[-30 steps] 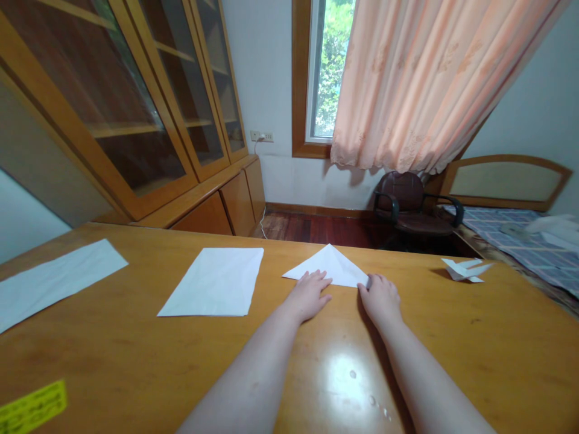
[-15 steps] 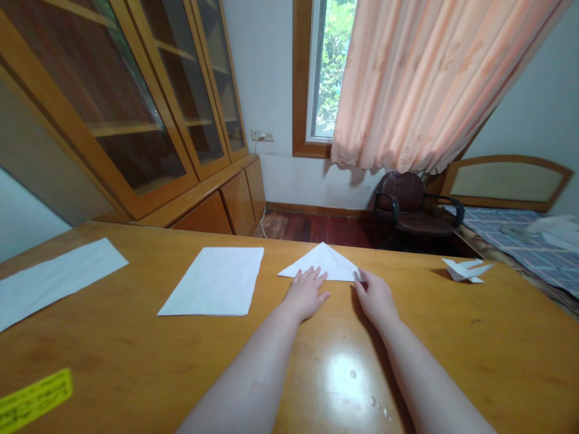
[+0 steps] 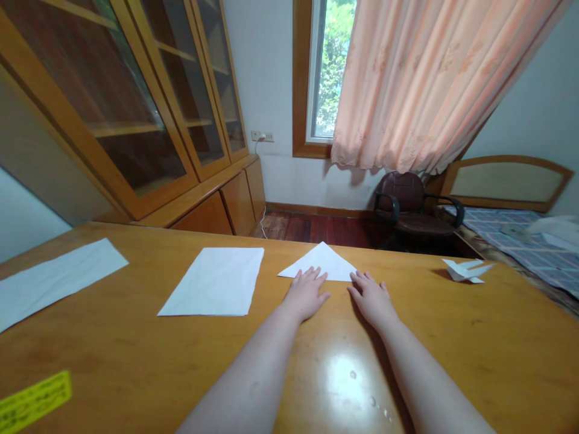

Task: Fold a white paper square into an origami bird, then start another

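A white sheet of paper folded into a triangle (image 3: 322, 262) lies flat near the table's far edge, its peak pointing away from me. My left hand (image 3: 306, 293) rests on its near left edge, fingers spread. At its right corner lies my right hand (image 3: 371, 298), palm down with the fingers apart, covering that corner. To the left is a white square sheet of paper (image 3: 215, 282). A small folded paper figure (image 3: 467, 270), with pointed flaps sticking up, sits far to the right.
A long strip of white paper (image 3: 58, 280) lies at the table's left, above a yellow label (image 3: 36, 399). Beyond the wooden table (image 3: 149, 374) stand a glass-door cabinet (image 3: 194, 163), a brown armchair (image 3: 407, 205) and a bed (image 3: 497, 223).
My right hand has gone from pinching the triangle's right corner to lying flat with fingers spread over it. My left hand has stayed in place.
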The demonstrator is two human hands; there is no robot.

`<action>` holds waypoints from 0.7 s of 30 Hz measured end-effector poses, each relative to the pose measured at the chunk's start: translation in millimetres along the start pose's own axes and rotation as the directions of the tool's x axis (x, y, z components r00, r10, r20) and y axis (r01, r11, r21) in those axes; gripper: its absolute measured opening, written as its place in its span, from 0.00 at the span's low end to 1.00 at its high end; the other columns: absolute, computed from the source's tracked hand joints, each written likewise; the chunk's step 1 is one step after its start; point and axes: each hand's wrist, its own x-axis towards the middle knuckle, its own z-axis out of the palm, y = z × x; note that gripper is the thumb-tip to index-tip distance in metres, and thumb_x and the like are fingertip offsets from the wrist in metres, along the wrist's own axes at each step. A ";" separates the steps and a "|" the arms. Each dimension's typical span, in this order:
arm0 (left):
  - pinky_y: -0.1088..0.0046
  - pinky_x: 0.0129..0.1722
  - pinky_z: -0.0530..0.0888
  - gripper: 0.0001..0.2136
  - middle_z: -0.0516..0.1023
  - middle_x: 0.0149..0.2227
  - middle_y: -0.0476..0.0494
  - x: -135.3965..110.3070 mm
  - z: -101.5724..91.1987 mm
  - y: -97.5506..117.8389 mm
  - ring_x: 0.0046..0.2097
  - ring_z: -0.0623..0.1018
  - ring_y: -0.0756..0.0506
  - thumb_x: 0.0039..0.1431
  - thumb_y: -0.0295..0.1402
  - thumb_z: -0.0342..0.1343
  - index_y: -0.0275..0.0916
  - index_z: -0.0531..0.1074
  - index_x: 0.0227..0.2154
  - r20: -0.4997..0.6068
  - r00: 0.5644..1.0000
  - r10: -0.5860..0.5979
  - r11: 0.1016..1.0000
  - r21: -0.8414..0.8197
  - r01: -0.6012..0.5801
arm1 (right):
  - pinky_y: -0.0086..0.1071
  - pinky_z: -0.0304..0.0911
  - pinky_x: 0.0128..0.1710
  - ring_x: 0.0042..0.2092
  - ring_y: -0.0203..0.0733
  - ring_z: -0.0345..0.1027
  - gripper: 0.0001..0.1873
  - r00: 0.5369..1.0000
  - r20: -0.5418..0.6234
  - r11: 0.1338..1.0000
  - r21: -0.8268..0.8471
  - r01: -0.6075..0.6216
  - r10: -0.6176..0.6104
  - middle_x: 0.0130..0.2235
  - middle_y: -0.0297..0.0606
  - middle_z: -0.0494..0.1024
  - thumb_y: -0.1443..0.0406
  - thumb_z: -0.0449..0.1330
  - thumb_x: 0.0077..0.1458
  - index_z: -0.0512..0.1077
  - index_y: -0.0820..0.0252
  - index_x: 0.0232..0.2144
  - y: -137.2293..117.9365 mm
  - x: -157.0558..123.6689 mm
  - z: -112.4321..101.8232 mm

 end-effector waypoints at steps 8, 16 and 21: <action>0.54 0.63 0.45 0.26 0.52 0.65 0.45 0.7 -0.5 0.7 0.65 0.50 0.40 0.59 0.45 0.46 0.46 0.56 0.60 -0.009 1.000 -0.023 1.000 -0.010 0.023 | 0.56 0.36 0.61 0.65 0.48 0.44 0.25 1.000 0.004 1.000 0.003 -0.020 0.020 0.63 0.40 0.57 0.58 0.48 0.59 0.60 0.55 0.58 -1.0 -0.7 -1.4; 0.55 0.63 0.46 0.26 0.53 0.64 0.44 1.7 2.6 -1.5 0.65 0.51 0.40 0.59 0.45 0.47 0.46 0.56 0.60 -0.041 0.997 -0.058 0.998 -0.024 0.057 | 0.55 0.36 0.61 0.64 0.48 0.45 0.25 1.000 -0.010 1.000 0.013 -0.027 0.027 0.62 0.40 0.57 0.58 0.49 0.58 0.61 0.55 0.57 -1.3 -0.5 -1.3; 0.55 0.63 0.46 0.26 0.53 0.64 0.45 1.5 2.3 -1.7 0.65 0.51 0.40 0.59 0.45 0.47 0.46 0.56 0.60 -0.041 0.997 -0.060 0.998 -0.028 0.059 | 0.54 0.37 0.61 0.64 0.48 0.46 0.25 0.999 -0.020 1.000 0.010 -0.024 0.025 0.62 0.41 0.58 0.58 0.49 0.58 0.62 0.55 0.57 -0.6 -0.1 -0.7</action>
